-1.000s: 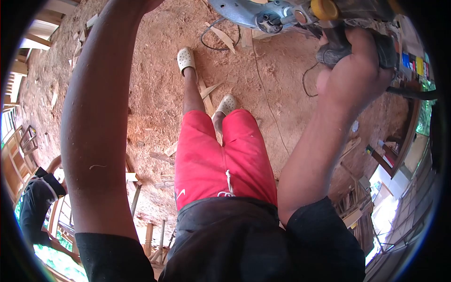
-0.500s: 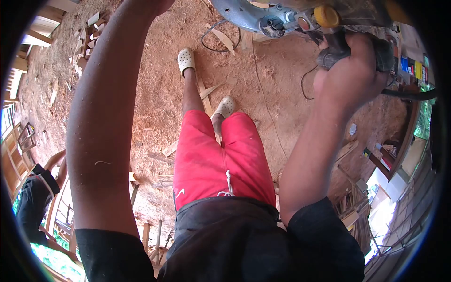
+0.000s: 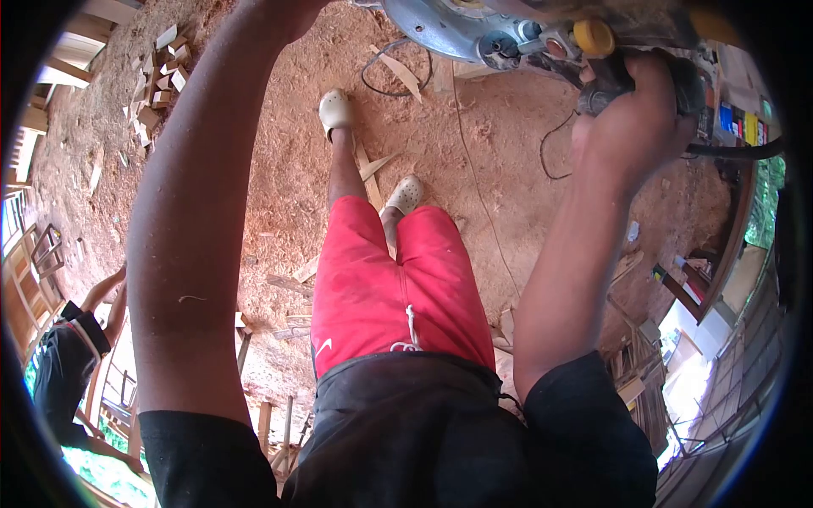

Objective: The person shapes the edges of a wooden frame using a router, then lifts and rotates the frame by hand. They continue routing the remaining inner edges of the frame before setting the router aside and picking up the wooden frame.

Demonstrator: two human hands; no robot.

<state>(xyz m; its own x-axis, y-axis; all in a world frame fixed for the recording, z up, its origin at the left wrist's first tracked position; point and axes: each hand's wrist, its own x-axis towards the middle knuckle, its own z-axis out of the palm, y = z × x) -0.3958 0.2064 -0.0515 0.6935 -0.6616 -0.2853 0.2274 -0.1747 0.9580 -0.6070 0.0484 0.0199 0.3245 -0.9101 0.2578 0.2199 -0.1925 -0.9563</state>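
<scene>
At the top right stands what looks like a miter saw, with a blue-grey rounded metal base (image 3: 440, 30) and a yellow knob (image 3: 594, 38). My right hand (image 3: 639, 118) is closed round the saw's black handle (image 3: 603, 85), just below that knob. A thick black cord (image 3: 737, 152) runs off to the right from the handle. At the top edge, left of the metal base, only the heel of my left hand (image 3: 296, 15) shows; its fingers are cut off by the frame. Much of the saw also lies beyond the top edge.
Wood shavings cover the earth floor (image 3: 279, 186). Offcut blocks (image 3: 161, 85) lie piled at upper left. A thin cable (image 3: 474, 169) and wood strips (image 3: 366, 165) lie near my feet. Another person (image 3: 68, 364) bends at far left. Stacked timber (image 3: 631, 372) lies at lower right.
The view has shifted slightly. My right hand and the saw handle sit a little lower and closer together in view, still gripped. The other person's arms have moved slightly.
</scene>
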